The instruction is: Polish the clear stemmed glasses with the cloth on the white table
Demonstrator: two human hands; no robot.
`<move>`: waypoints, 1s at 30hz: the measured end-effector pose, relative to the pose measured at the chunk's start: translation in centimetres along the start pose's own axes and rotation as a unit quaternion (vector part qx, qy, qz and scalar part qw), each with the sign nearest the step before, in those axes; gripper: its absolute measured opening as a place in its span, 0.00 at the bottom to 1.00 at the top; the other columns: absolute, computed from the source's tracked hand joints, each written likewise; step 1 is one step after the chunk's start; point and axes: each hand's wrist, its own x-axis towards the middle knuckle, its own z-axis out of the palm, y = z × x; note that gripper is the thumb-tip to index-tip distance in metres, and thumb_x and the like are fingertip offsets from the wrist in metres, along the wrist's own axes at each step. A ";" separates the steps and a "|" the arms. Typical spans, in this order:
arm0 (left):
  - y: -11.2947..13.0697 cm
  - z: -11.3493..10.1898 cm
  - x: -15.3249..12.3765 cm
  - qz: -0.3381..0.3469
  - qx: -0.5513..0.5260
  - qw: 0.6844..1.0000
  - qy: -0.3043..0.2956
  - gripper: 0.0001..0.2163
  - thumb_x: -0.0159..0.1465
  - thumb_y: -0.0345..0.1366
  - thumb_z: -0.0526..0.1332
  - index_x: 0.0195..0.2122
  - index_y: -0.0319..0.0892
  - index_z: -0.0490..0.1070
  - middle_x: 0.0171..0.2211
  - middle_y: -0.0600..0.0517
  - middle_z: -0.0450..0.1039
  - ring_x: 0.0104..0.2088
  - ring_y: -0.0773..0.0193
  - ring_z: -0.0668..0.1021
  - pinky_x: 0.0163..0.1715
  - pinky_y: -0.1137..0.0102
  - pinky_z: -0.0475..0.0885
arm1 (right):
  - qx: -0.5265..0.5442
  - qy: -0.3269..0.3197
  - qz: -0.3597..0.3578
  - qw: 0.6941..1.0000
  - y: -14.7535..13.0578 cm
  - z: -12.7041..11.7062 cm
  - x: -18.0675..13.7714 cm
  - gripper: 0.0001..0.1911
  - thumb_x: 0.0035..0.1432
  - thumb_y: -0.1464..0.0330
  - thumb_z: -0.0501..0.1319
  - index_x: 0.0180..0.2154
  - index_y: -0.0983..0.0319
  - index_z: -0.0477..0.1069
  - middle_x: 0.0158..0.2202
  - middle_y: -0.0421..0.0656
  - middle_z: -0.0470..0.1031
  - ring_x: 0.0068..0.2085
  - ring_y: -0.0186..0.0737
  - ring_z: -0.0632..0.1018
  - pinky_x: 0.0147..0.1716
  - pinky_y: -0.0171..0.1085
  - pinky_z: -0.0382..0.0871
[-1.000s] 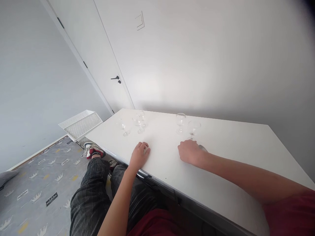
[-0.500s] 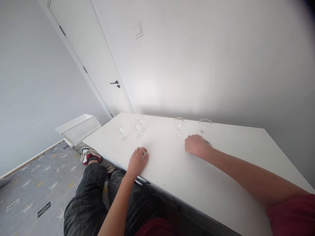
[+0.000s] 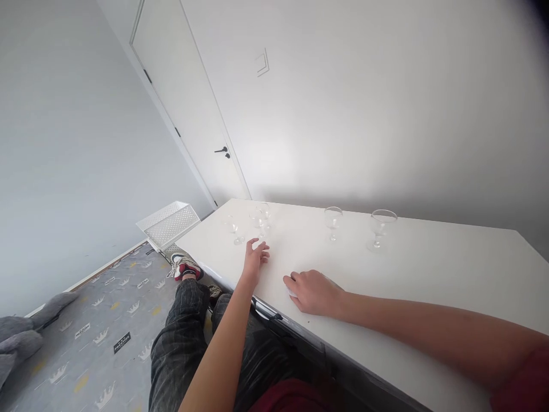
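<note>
My left hand (image 3: 256, 257) reaches over the table just in front of the left glasses, fingers apart, thumb side towards them. Beyond it stand a stemmed glass (image 3: 258, 222) and another stemmed glass close behind. A third clear glass (image 3: 233, 227) is a little to the left, its faint outline hard to make out. My right hand (image 3: 312, 292) rests low at the table's near side, fingers loosely bent, a gap between thumb and forefinger, holding nothing that I can see. Farther back on the right stand a stemmed glass (image 3: 333, 220) and a wider one (image 3: 381, 228), apart from both hands.
The white table (image 3: 429, 263) runs along a pale wall. A white perforated rack (image 3: 171, 225) stands beyond its left end, near a door with a black handle (image 3: 222, 150). My legs are at the near edge, and a grey plush thing (image 3: 26, 332) lies on the patterned floor mat.
My right hand has left the foot of the rightmost glass and come nearer and leftward. My left hand has moved forward to the left glasses, its fingers spreading. The view has turned slightly left.
</note>
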 end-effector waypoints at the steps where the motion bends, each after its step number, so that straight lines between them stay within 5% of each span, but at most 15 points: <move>1: 0.1 0.3 0.8 -0.013 -0.051 0.999 0.001 0.20 0.64 0.39 0.69 0.53 0.47 0.64 0.36 0.51 0.77 0.27 0.67 0.76 0.30 0.71 0.68 | -0.001 0.006 -0.002 1.000 0.1 -0.1 0.0 0.13 0.68 0.63 0.56 0.48 0.63 0.71 0.38 0.50 0.78 0.31 0.44 0.77 0.28 0.39 0.63; 6: -0.4 1.7 4.3 -0.029 -0.166 0.986 0.011 0.14 0.71 0.41 0.60 0.54 0.45 0.61 0.44 0.42 0.79 0.36 0.64 0.82 0.39 0.68 0.76 | 0.134 0.127 -0.030 0.982 0.8 0.2 0.1 0.18 0.74 0.63 0.47 0.43 0.62 0.73 0.37 0.48 0.75 0.36 0.44 0.75 0.37 0.42 0.68; 10: -0.9 1.9 5.2 -0.041 -0.224 0.974 0.006 0.16 0.73 0.46 0.57 0.56 0.45 0.61 0.49 0.38 0.78 0.39 0.62 0.83 0.40 0.67 0.76 | 0.364 0.285 0.000 0.887 2.0 -0.1 0.6 0.26 0.75 0.56 0.44 0.44 0.60 0.78 0.40 0.48 0.72 0.42 0.46 0.73 0.48 0.48 0.69; 13: -0.9 1.9 5.0 -0.039 -0.245 0.969 -0.013 0.17 0.71 0.46 0.61 0.57 0.47 0.63 0.53 0.38 0.78 0.44 0.60 0.83 0.44 0.66 0.76 | 0.582 0.241 0.122 0.767 2.8 -0.3 1.3 0.32 0.72 0.46 0.45 0.46 0.59 0.79 0.32 0.44 0.72 0.32 0.42 0.72 0.37 0.44 0.70; 16: -0.8 1.8 4.8 -0.041 -0.256 0.965 -0.030 0.16 0.70 0.44 0.63 0.55 0.47 0.67 0.56 0.39 0.78 0.51 0.57 0.81 0.49 0.63 0.75 | 0.747 0.184 0.242 0.592 3.4 0.1 2.0 0.33 0.66 0.40 0.53 0.43 0.60 0.80 0.31 0.43 0.75 0.30 0.41 0.74 0.31 0.41 0.70; 19: -0.6 1.7 4.6 -0.038 -0.264 0.963 -0.038 0.11 0.71 0.46 0.61 0.49 0.46 0.70 0.59 0.39 0.76 0.55 0.56 0.80 0.53 0.61 0.73 | 0.833 0.170 0.226 0.475 3.9 0.9 2.6 0.28 0.60 0.41 0.63 0.41 0.59 0.80 0.37 0.45 0.80 0.36 0.44 0.78 0.35 0.40 0.73; 23: -0.3 1.9 3.5 -0.040 -0.276 0.960 -0.024 0.11 0.72 0.46 0.59 0.41 0.44 0.71 0.60 0.41 0.76 0.56 0.56 0.79 0.56 0.61 0.73 | 0.859 0.183 0.151 0.453 4.5 1.6 3.1 0.16 0.55 0.56 0.73 0.41 0.58 0.80 0.40 0.44 0.81 0.42 0.44 0.79 0.41 0.40 0.75; 26: 0.0 2.2 1.6 -0.043 -0.291 0.956 -0.010 0.12 0.71 0.48 0.60 0.43 0.44 0.72 0.60 0.42 0.76 0.57 0.54 0.79 0.58 0.58 0.72 | 0.859 0.209 0.167 0.436 4.7 1.5 3.3 0.16 0.50 0.68 0.74 0.42 0.58 0.80 0.43 0.43 0.81 0.44 0.43 0.78 0.41 0.37 0.74; 30: 0.0 2.2 -1.4 -0.026 -0.293 0.956 -0.008 0.14 0.70 0.50 0.62 0.45 0.44 0.73 0.56 0.42 0.76 0.59 0.53 0.78 0.60 0.59 0.71 | 0.846 0.249 0.186 0.434 4.5 1.0 3.3 0.14 0.53 0.65 0.71 0.43 0.58 0.80 0.45 0.43 0.81 0.47 0.44 0.78 0.42 0.38 0.73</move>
